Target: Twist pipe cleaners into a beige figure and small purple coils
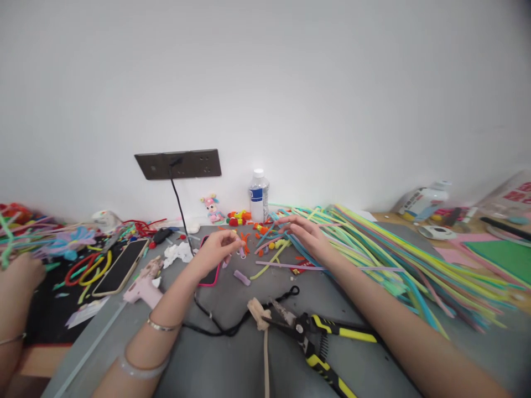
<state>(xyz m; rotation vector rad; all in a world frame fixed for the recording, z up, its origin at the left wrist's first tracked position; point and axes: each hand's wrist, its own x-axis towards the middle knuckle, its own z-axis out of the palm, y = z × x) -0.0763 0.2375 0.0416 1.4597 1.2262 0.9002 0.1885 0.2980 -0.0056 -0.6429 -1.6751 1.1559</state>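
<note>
My left hand (215, 250) is pinched closed on a small lilac pipe-cleaner piece (241, 252) above the grey mat (232, 354). My right hand (305, 235) reaches forward with fingers stretched out flat over small coloured bits and the near end of a big pile of long coloured pipe cleaners (398, 260). A long lilac pipe cleaner (286, 266) lies under my right wrist. Another short lilac piece (241, 277) rests on the mat between my hands.
Yellow-handled pliers (319, 337) and a black cable (224, 326) lie near me. A pink glue gun (143, 284), two phones (120, 266), a water bottle (259, 196) and a wall socket (178, 163) stand beyond. Another person's hand (19, 273) works at the left.
</note>
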